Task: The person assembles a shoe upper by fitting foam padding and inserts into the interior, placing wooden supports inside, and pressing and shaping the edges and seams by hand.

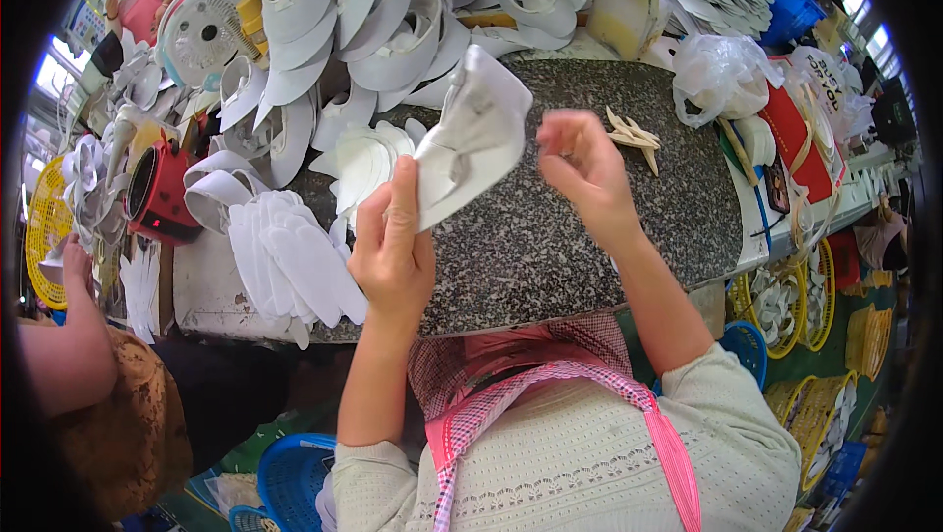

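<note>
My left hand (393, 247) grips a white visor-shaped piece (476, 129) by its lower left edge and holds it tilted above the stone slab. The piece has a broad curved brim and a creased, folded upper part. To its right, my right hand (584, 168) is raised, slightly blurred, with curled fingers and the thumb apart from them. Nothing shows in it, and it does not touch the piece. Behind my left hand lies a stack of thin white curved pieces (368, 164). Nearer me on the left, long white rounded strips (290, 252) are heaped at the slab's edge.
Many white visors (393, 31) pile up along the back of the granite slab (580, 267). Several pale pointed sticks (637, 136) lie right of my right hand. A clear plastic bag (722, 75) is at the right; a red pot (162, 188) stands left, near another person's arm (74, 350).
</note>
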